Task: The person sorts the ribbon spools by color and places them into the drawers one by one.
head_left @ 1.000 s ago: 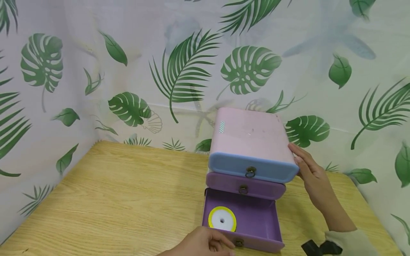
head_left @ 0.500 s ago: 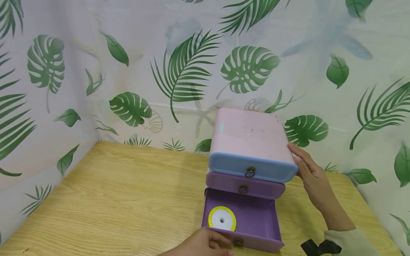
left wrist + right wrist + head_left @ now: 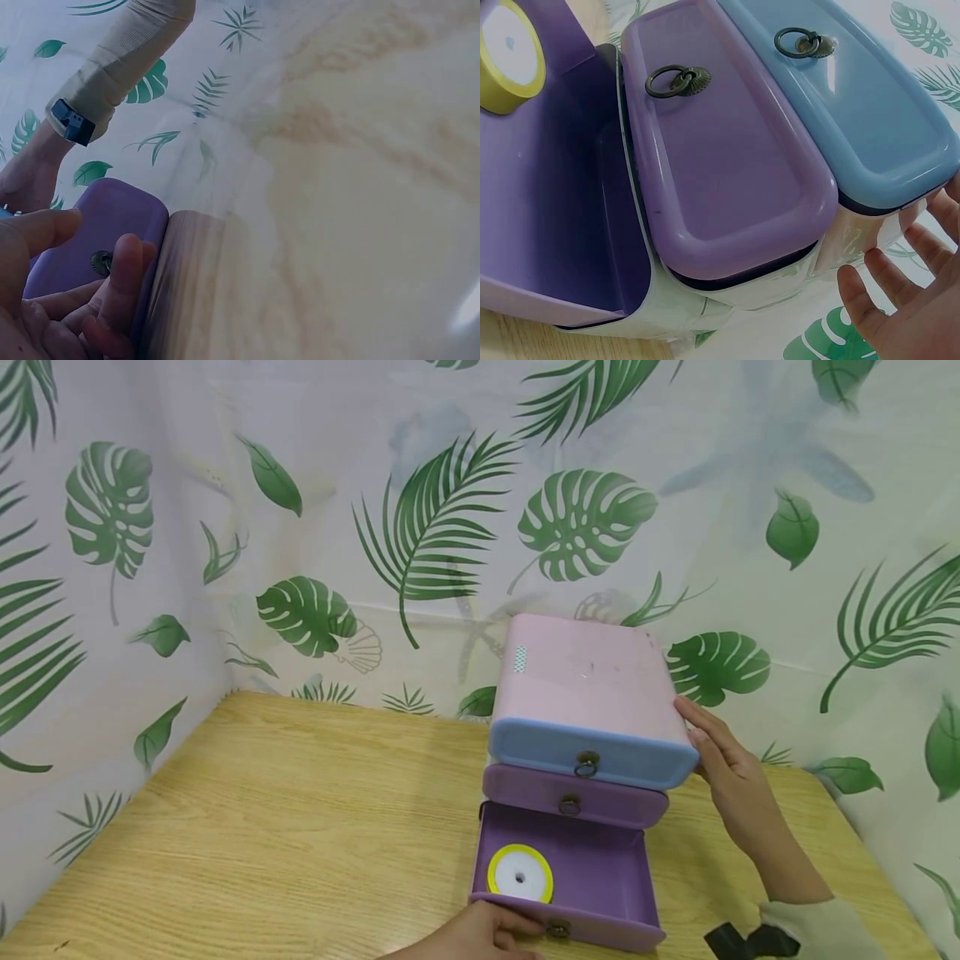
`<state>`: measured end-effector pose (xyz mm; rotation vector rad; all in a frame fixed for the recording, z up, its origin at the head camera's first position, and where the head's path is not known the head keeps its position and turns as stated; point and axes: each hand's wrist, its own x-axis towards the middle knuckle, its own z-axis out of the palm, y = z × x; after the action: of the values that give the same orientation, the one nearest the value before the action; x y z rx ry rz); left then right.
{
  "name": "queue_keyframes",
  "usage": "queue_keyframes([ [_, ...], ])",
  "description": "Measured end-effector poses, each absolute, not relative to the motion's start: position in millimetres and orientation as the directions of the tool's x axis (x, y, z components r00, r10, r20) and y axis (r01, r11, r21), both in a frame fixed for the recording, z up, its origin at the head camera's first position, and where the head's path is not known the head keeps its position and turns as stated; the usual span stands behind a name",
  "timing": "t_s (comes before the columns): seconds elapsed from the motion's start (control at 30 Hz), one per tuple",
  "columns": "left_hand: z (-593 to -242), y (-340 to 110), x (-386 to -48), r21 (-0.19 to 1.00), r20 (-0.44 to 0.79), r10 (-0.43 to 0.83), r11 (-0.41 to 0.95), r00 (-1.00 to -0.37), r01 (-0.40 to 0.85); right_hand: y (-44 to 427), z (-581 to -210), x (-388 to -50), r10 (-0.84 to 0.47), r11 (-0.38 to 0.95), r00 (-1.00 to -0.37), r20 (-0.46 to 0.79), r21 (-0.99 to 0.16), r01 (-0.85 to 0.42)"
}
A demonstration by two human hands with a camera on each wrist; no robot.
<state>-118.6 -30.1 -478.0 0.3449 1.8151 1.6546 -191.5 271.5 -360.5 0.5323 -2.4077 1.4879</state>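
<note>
A three-tier drawer box [image 3: 592, 672] with a pink top stands at the table's right. Its blue top drawer [image 3: 596, 752] and purple middle drawer [image 3: 573, 793] are closed; the purple bottom drawer [image 3: 600, 868] is pulled out. Inside that one, at the left, lies a roll of yellow ribbon [image 3: 520, 874] with a white core. My left hand [image 3: 468, 935] touches the bottom drawer's front, left of its ring pull [image 3: 558, 929]; some fingertips are hidden in the head view. My right hand [image 3: 738, 789] rests on the box's right side, and its fingers [image 3: 892, 277] look extended in the right wrist view.
The wooden table [image 3: 300, 827] extends to the left of the box. A leaf-printed cloth [image 3: 337, 510] hangs behind and at both sides, close to the back of the box.
My left hand has shifted slightly down and right along the drawer's front. The drawers, the ribbon roll and my right hand have stayed in place.
</note>
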Motion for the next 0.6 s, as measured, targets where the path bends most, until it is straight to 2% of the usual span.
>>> queue_keyframes([
  [0.6, -479.7, -18.0, -117.6, 0.966, -0.257, 0.6, 0.15, -0.757, -0.209, 273.5, -359.7, -194.3, -0.175, 0.395, -0.893, 0.415, -0.801, -0.45],
])
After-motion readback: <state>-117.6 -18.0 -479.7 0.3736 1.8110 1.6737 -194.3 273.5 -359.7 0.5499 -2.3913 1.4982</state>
